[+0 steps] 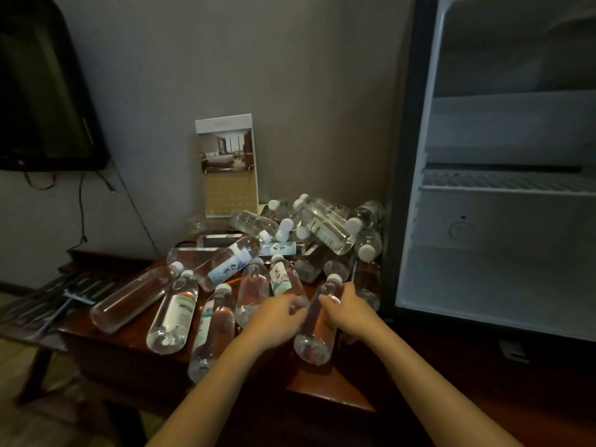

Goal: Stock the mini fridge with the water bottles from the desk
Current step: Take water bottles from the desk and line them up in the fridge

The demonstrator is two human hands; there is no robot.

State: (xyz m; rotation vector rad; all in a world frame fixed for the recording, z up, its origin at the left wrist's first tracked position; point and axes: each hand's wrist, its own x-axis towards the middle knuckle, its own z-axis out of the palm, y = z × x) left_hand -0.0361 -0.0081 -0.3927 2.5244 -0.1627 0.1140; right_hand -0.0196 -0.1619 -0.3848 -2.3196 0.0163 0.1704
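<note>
Water bottle (314, 333), clear and unlabelled, lies at the near edge of the desk (322, 391). Its long axis runs away from the person, with the white cap (335, 279) at the far end and the base overhanging toward the body. The right hand (346, 309) grips it high up, with fingers and thumb wrapped round the shoulder just below the cap, so most of the bottle's length hangs on the near side of that grip.

Just to the left, the left hand (277, 317) has its fingers curled round the lower end of a labelled bottle (280, 279). That bottle points the same way, with its cap beyond the hand. The two hands are close together but apart.

Beyond both grips the remaining bottles (322, 227) lie heaped at all angles against the wall.

The open mini fridge (500, 269) stands to the right of the right-hand grip and higher. Its lower compartment is bare and so is its wire shelf (503, 182), so by my reading stocking has hardly begun. The right hand is the nearer one to the fridge. It would have to swing rightward and up, and holding so near the cap will probably let the heavy base swing unless the wrist turns the bottle upright.
</note>
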